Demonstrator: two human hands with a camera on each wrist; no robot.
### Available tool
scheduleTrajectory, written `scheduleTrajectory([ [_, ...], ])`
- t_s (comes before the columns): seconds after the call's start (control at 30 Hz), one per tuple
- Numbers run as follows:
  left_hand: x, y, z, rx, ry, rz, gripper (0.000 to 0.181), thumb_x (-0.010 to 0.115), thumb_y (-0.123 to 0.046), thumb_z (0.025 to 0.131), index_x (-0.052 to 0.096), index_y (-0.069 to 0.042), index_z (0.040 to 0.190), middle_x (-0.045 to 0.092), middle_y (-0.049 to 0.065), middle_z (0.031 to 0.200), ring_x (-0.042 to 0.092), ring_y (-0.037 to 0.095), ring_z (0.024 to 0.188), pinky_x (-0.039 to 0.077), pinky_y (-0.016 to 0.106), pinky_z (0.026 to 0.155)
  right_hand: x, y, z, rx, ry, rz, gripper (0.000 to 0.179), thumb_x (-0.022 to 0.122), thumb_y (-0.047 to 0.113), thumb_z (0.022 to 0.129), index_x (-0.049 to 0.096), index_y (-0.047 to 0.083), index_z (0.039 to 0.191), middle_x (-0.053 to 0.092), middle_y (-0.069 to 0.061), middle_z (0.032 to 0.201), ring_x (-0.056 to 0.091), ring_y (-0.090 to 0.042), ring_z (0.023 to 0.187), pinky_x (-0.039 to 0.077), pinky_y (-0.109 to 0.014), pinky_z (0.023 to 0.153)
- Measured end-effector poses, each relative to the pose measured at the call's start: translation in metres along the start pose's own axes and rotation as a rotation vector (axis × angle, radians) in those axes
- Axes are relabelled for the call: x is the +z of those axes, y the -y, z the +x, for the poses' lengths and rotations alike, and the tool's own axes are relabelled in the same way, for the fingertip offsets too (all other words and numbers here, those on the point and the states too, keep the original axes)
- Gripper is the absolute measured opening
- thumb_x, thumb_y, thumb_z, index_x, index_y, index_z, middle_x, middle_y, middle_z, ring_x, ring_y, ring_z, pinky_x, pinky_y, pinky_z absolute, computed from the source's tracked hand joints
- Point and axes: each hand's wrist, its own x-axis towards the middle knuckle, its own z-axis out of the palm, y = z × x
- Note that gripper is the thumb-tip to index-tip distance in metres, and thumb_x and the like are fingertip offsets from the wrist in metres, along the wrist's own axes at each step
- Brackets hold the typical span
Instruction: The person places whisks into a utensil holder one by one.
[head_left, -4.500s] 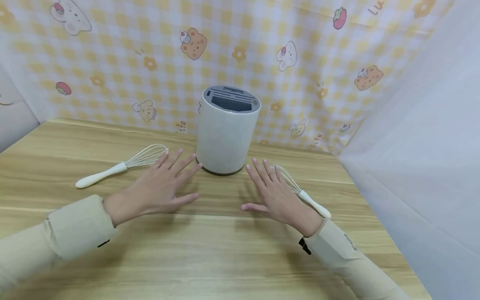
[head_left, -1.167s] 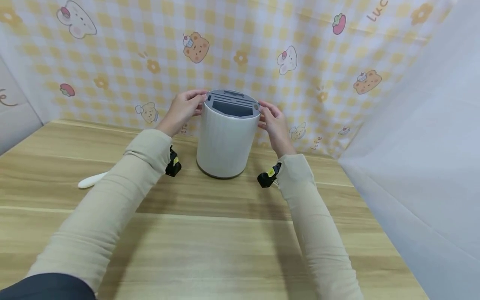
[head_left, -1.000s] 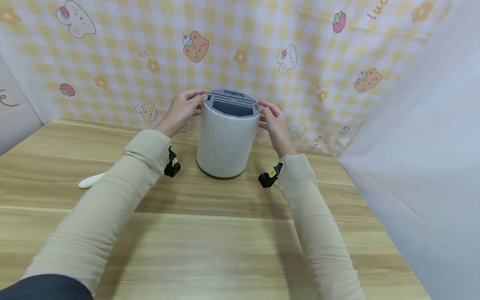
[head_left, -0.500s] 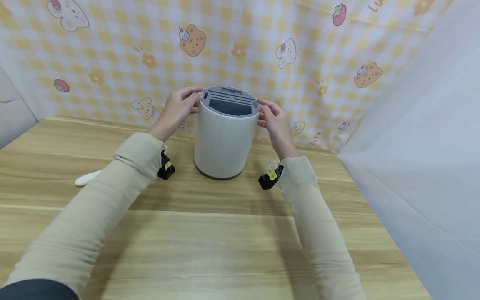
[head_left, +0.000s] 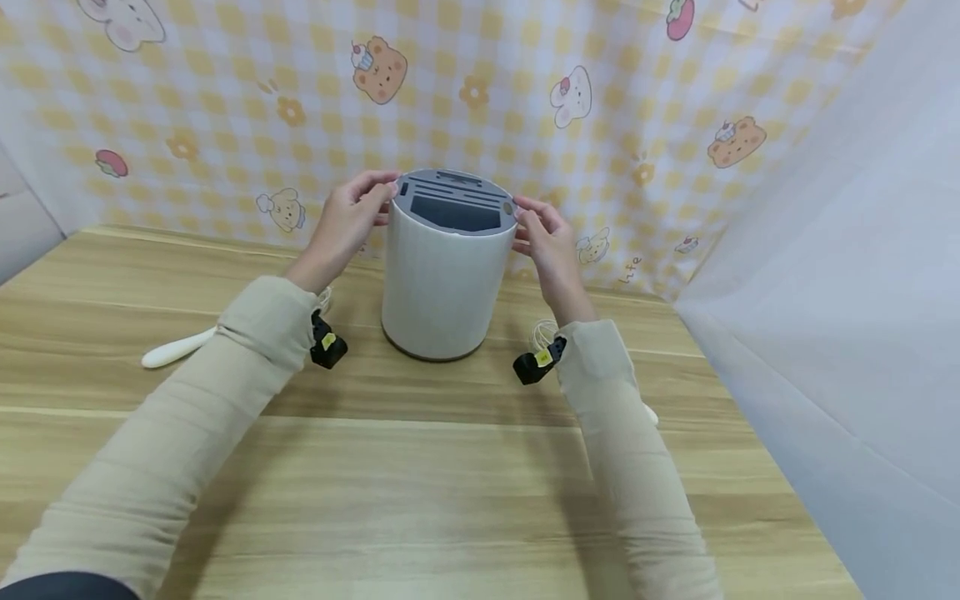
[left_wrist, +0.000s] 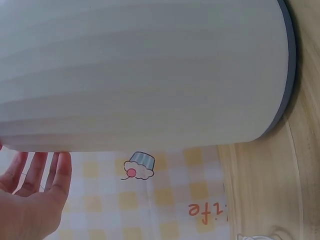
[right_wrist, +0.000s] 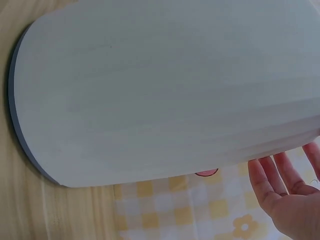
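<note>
A white oval knife block [head_left: 442,283] with a grey slotted top stands upright on the wooden table, its dark base at table level. My left hand [head_left: 345,221] holds its upper left side, thumb near the rim and fingers bent behind. On the opposite side my right hand [head_left: 551,250] grips near the rim in the same way. Both wrist views show fingertips of the left hand [left_wrist: 37,195] and right hand [right_wrist: 285,195] against the white wall. A white whisk [head_left: 176,348] lies under my left forearm. Another whisk [head_left: 543,333] is mostly covered by my right arm.
Behind the block hangs a yellow checked curtain [head_left: 472,50] with cartoon prints. A white sheet [head_left: 825,292] borders the table's right side. The wooden table [head_left: 420,483] stretches in front of the block.
My hands were spread over the table at first; they now hold the knife block at its top. Over the last second the block has shifted slightly towards me. The head view has tilted a little downward.
</note>
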Motion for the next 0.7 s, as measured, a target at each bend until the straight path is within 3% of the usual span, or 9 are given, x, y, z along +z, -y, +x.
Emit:
scheduleTrajectory([
  [0.4,0.004,0.005,-0.007,0.079,-0.038,0.043,0.039,0.037,-0.033,0.099,0.049,-0.015,0.132,0.053,0.005,0.126,0.052,0.011,0.098,0.048,0.028,0.092,0.0,-0.004,-0.008,-0.021,-0.007,0.047,0.025,0.052,0.019,0.092,0.061,0.014,0.115,0.06,-0.002,0.112,0.06,-0.015,0.084,0.054,-0.029,0.081],
  [0.7,0.007,0.006,-0.014,0.08,-0.036,0.026,0.041,0.037,-0.034,0.099,0.048,-0.015,0.133,0.053,0.004,0.125,0.053,0.012,0.097,0.047,0.027,0.092,-0.001,-0.01,-0.016,-0.099,-0.008,0.106,0.02,0.05,0.016,0.092,0.06,0.011,0.109,0.063,-0.001,0.103,0.061,-0.014,0.082,0.054,-0.028,0.076],
])
